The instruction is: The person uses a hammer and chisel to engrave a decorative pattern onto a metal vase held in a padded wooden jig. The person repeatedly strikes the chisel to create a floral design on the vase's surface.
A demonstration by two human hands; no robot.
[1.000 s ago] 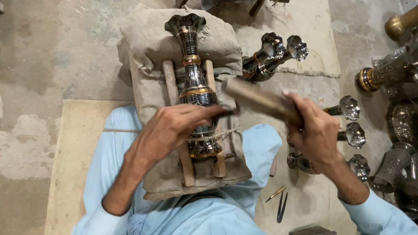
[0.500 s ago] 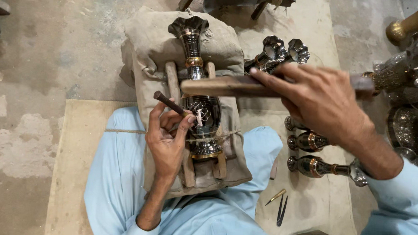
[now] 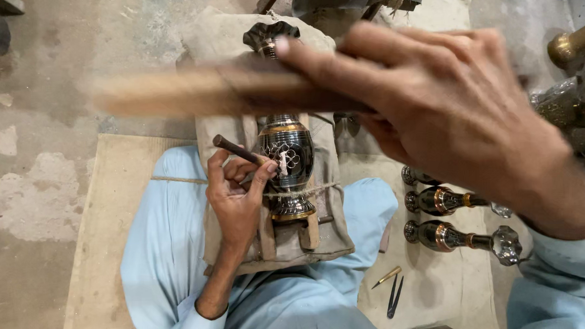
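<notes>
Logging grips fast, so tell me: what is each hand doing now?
Left hand: closed on a chisel against the vase.
Right hand: closed on a wooden mallet.

Person in pale blue clothes, bare hands

The left hand (image 3: pixel 237 202) and right hand (image 3: pixel 452 107) were bare, with no rings or gloves. A loose, light blue sleeve (image 3: pixel 559 285) covered the right arm to the wrist; the left sleeve (image 3: pixel 181 325) was pushed up the forearm. Matching light blue trousers (image 3: pixel 159 253), softly creased, clothed both legs.
</notes>
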